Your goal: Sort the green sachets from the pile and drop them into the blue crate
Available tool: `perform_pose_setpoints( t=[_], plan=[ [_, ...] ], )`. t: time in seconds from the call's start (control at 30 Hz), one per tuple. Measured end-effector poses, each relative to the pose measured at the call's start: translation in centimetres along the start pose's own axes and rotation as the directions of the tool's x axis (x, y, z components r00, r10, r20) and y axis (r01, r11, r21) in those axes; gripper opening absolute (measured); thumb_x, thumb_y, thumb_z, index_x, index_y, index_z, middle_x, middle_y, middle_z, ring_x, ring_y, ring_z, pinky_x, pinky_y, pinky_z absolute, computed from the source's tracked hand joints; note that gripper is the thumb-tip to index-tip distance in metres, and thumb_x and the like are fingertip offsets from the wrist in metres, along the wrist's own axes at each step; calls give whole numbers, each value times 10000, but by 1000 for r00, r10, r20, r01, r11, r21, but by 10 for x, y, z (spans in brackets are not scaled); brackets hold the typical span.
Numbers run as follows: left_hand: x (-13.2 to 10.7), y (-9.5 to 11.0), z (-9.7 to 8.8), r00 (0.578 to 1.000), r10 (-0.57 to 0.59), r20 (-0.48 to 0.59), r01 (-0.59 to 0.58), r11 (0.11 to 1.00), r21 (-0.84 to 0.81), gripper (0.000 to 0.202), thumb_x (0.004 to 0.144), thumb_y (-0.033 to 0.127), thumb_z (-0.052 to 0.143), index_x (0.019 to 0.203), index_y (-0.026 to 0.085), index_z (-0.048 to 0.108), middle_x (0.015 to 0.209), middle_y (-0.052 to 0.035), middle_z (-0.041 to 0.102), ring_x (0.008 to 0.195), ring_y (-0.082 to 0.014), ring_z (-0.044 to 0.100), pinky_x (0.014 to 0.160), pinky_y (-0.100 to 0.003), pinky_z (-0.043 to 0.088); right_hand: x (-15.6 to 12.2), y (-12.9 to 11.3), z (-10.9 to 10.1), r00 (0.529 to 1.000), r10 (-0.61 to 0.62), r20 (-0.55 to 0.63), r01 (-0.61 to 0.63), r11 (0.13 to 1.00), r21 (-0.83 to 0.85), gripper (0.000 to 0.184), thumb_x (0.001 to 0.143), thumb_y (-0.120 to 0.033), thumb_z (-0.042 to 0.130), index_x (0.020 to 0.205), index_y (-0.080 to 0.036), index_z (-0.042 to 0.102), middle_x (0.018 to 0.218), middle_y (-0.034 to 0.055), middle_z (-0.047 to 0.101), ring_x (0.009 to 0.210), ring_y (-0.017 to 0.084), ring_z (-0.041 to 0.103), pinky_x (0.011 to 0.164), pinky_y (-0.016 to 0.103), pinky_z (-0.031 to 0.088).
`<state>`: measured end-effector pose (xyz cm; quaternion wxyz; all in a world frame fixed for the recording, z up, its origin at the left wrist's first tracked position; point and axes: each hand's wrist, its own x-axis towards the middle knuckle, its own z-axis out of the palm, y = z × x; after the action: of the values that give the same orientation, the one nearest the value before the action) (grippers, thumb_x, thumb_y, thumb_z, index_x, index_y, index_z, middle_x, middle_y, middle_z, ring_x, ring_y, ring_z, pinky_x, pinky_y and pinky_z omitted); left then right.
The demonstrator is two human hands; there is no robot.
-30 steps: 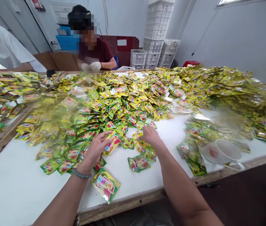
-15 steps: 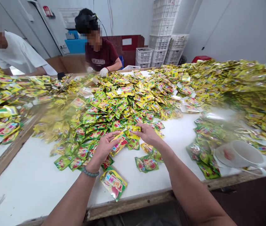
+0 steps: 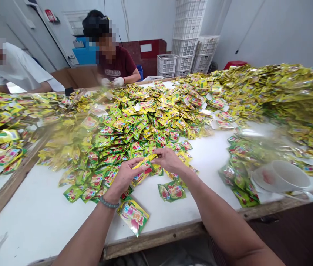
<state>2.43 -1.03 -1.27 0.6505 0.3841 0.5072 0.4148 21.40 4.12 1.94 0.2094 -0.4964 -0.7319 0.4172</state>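
Observation:
My left hand (image 3: 127, 173) is closed around a small printed green-and-yellow carton (image 3: 142, 174), tilted over the near edge of the heap. At the carton's upper end, my right hand (image 3: 169, 159) pinches a small yellow packet (image 3: 151, 157); whether part of it is inside the carton, I cannot tell. Just below my left wrist lies another printed carton (image 3: 133, 217), flat on the white tabletop. Two joined green packets (image 3: 172, 191) lie to the right of it. A heap of green and yellow packets (image 3: 117, 142) spreads out beyond my hands.
A white mug (image 3: 289, 177) lies tipped near the table's right front edge. Yellow packets (image 3: 281, 88) pile high at right. A wooden strip (image 3: 9, 184) divides the table at left, with cartons (image 3: 3, 155) beyond. Two people work opposite, one wearing white gloves (image 3: 118, 81). White crates (image 3: 185, 48) stand behind.
My right hand has moved slightly left, bringing the yellow packet against the carton's upper end. The carton has tilted in my left hand. Across the table, the gloved hands have come together.

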Motion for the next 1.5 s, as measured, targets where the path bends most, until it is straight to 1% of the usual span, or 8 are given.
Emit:
perform_pose_setpoints(
  t=[0.2, 0.33, 0.7, 0.8, 0.9, 1.1, 1.27, 1.5],
  plan=[
    [-2, 3, -3, 997, -57, -49, 46, 980, -195, 533, 570, 315, 887, 1054, 176, 713, 910, -45, 770, 734, -176, 697, 700, -278, 536, 3, 0, 9, 983, 3, -182, 35, 979, 201, 182, 688, -332, 697, 714, -175, 609, 618, -30, 554, 571, 113, 465, 554, 242, 343],
    [-2, 3, -1, 997, 6, -80, -18, 990, -143, 480, 555, 306, 893, 990, 171, 740, 901, -43, 769, 721, -180, 697, 687, -281, 541, -1, -11, 15, 990, -82, -116, 94, 991, 94, 85, 754, -228, 592, 704, -181, 642, 628, -14, 597, 576, 115, 486, 578, 244, 363],
    [-3, 5, 9, 993, 77, -86, -95, 969, -228, 532, 616, 367, 846, 1056, 149, 642, 807, -36, 742, 675, -159, 676, 631, -251, 519, -5, -14, 22, 998, -61, 31, 50, 957, 285, 352, 820, -390, 621, 1089, -232, 459, 579, -101, 496, 476, 92, 389, 492, 216, 296],
    [-4, 8, 11, 983, 163, -80, -175, 970, -169, 565, 722, 401, 770, 1191, 195, 531, 808, -17, 722, 665, -158, 670, 612, -251, 515, -2, -14, 19, 986, -27, -162, 80, 939, 334, 376, 786, -354, 649, 1092, -214, 480, 740, -30, 620, 598, 114, 500, 569, 239, 385],
    [-4, 9, 11, 952, 217, -214, -259, 947, -191, 587, 749, 410, 738, 1233, 222, 465, 871, -22, 714, 678, -166, 671, 612, -258, 520, 1, -15, 21, 935, -22, -354, 133, 947, 293, 321, 737, -354, 701, 985, -193, 575, 911, 44, 649, 789, 157, 558, 673, 274, 443],
    [-6, 4, 7, 941, 293, -171, -312, 944, -103, 541, 809, 399, 688, 1278, 264, 455, 1032, -32, 669, 843, -170, 652, 717, -258, 526, 5, -12, 41, 994, -29, -101, 84, 804, 589, 326, 722, -465, 710, 899, -197, 655, 733, -1, 626, 661, 142, 555, 640, 279, 467],
    [-8, 6, 0, 969, 244, -29, -246, 967, -63, 517, 794, 397, 707, 1235, 281, 464, 993, -16, 646, 790, -167, 635, 692, -270, 535, 1, -9, 36, 999, -22, -45, 41, 861, 506, 352, 764, -526, 667, 709, -186, 590, 610, -20, 554, 543, 107, 472, 527, 244, 397],
    [-11, 11, 2, 980, 197, -31, -199, 967, -159, 497, 772, 410, 721, 1171, 263, 463, 930, -4, 666, 701, -157, 648, 645, -277, 547, -2, -14, 30, 993, -107, -49, 118, 875, 469, 389, 828, -398, 632, 1168, -212, 604, 953, 49, 709, 815, 173, 643, 744, 307, 502]
  ],
)
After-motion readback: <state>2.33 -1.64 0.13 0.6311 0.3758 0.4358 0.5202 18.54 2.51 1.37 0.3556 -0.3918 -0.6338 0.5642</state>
